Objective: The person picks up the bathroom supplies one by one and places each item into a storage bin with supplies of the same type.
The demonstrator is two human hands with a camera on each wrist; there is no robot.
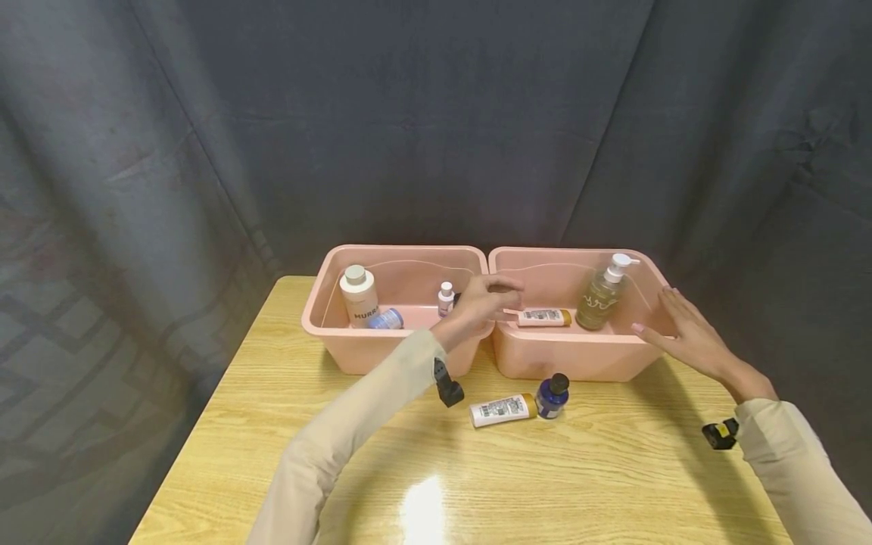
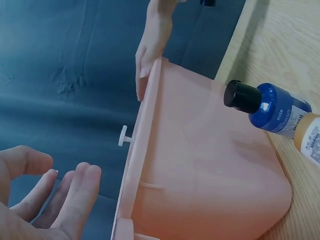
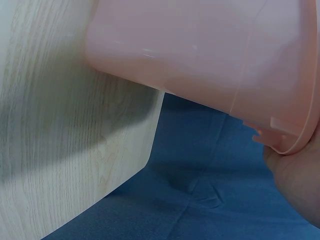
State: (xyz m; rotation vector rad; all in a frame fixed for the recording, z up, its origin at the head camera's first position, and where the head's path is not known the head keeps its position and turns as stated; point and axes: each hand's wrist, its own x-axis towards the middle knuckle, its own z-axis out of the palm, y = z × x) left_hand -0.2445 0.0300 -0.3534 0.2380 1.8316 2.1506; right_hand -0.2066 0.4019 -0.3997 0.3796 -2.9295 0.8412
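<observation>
My left hand [image 1: 485, 303] hovers over the place where two pink bins meet, its fingers loosely bent. In the left wrist view nothing lies between those fingers [image 2: 85, 187]. My right hand [image 1: 688, 333] rests on the right rim of the right pink bin [image 1: 565, 359], fingers straight and thumb spread; the right wrist view shows only part of it. Inside that bin are a white tube with a gold cap [image 1: 543, 317] and a pump bottle [image 1: 599, 299]. The left pink bin [image 1: 395, 352] holds a large white bottle [image 1: 359, 297], a blue-labelled container [image 1: 387, 319] and a small white-capped bottle [image 1: 446, 300].
On the wooden table [image 1: 599, 469], in front of the bins, a second white tube with a gold cap [image 1: 502, 410] lies beside a dark blue bottle with a black cap [image 1: 552, 396]. A dark grey curtain [image 1: 409, 136] hangs behind the table.
</observation>
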